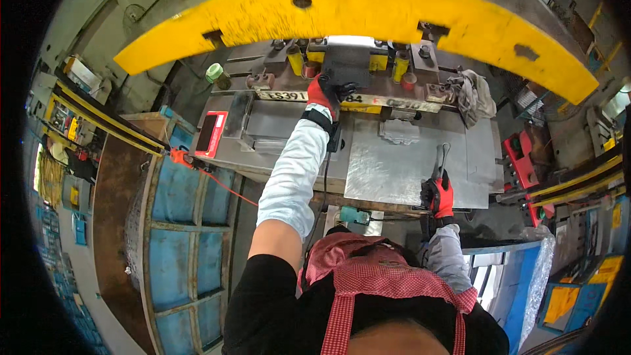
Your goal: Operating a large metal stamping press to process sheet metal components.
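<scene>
My left hand (pixel 325 96), in a red and black glove, reaches far into the press. Its fingers close on the near edge of a dark flat metal plate (pixel 348 66) among the die blocks. In my right glove (pixel 439 197), lower and to the right, is a slim metal pair of tongs (pixel 444 156) pointing away from me over a bright metal sheet (pixel 388 171). Several thin notched metal pieces (pixel 399 131) lie stacked at that sheet's far side. Left of my forearm rests a stack of flat metal sheets (pixel 276 125).
A curved yellow beam (pixel 368 3) spans above the die. A grey rag (pixel 474 95) hangs at the right, and a green-lidded jar (pixel 215 73) stands at the left. A red-framed box (pixel 211 135) is near the table's left edge. Blue framed bins (pixel 177 256) flank me.
</scene>
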`<state>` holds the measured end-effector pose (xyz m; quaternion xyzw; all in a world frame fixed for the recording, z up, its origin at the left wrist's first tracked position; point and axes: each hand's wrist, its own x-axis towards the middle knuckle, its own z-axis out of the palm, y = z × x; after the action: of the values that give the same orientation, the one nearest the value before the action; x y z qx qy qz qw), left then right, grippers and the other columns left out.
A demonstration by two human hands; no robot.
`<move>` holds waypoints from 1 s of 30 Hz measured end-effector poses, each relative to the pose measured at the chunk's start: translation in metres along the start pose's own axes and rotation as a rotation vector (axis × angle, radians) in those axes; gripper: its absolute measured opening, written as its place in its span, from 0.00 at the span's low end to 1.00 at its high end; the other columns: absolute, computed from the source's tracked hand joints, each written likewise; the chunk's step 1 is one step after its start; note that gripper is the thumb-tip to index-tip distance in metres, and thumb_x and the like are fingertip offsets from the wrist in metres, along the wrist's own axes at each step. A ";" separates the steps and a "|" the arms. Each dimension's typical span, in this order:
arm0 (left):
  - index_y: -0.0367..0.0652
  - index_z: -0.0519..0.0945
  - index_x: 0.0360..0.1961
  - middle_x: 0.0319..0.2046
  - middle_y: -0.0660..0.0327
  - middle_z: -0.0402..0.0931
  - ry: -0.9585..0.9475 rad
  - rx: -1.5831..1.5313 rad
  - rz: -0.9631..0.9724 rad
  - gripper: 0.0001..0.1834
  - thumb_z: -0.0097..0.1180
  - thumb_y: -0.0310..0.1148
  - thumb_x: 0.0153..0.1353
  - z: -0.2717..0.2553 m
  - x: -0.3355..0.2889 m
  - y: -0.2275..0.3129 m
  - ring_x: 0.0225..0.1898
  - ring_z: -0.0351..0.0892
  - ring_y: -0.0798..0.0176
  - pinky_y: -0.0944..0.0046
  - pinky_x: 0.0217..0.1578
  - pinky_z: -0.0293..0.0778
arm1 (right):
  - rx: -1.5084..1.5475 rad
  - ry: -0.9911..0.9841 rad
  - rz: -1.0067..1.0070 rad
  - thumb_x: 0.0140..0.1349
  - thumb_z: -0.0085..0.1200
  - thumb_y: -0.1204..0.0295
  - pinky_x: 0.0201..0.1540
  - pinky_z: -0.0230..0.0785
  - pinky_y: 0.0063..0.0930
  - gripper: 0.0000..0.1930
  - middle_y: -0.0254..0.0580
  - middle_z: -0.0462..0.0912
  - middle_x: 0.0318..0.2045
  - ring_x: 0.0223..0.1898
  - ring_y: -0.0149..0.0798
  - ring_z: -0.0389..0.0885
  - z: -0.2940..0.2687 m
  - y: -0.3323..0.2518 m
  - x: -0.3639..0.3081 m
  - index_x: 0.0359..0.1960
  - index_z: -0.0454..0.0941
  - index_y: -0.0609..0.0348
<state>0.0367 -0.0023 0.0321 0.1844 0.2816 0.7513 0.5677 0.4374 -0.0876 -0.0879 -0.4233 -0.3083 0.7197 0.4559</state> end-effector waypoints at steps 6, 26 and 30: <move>0.37 0.71 0.46 0.40 0.49 0.75 -0.300 0.215 0.092 0.17 0.42 0.37 0.60 -0.011 0.013 -0.007 0.40 0.76 0.47 0.51 0.41 0.75 | 0.034 -0.101 0.000 0.58 0.46 0.75 0.12 0.55 0.24 0.22 0.31 0.63 0.13 0.10 0.28 0.62 -0.017 0.007 0.008 0.55 0.57 0.46; 0.39 0.66 0.50 0.40 0.47 0.73 0.108 -0.036 -0.025 0.21 0.44 0.42 0.60 0.022 -0.022 0.009 0.32 0.76 0.39 0.42 0.36 0.76 | -0.411 -0.227 -0.269 0.53 0.54 0.78 0.27 0.64 0.18 0.29 0.28 0.70 0.28 0.24 0.22 0.67 0.136 -0.081 -0.007 0.59 0.60 0.58; 0.42 0.67 0.51 0.45 0.55 0.72 0.063 -0.035 -0.040 0.19 0.42 0.38 0.62 0.025 -0.023 0.009 0.41 0.75 0.49 0.50 0.39 0.77 | -0.388 -0.514 -0.370 0.56 0.53 0.73 0.24 0.63 0.18 0.19 0.28 0.72 0.26 0.21 0.22 0.68 0.231 -0.119 0.083 0.51 0.68 0.60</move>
<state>0.0515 -0.0204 0.0583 0.1453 0.2898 0.7500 0.5766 0.2606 0.0219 0.0880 -0.2442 -0.6150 0.6359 0.3973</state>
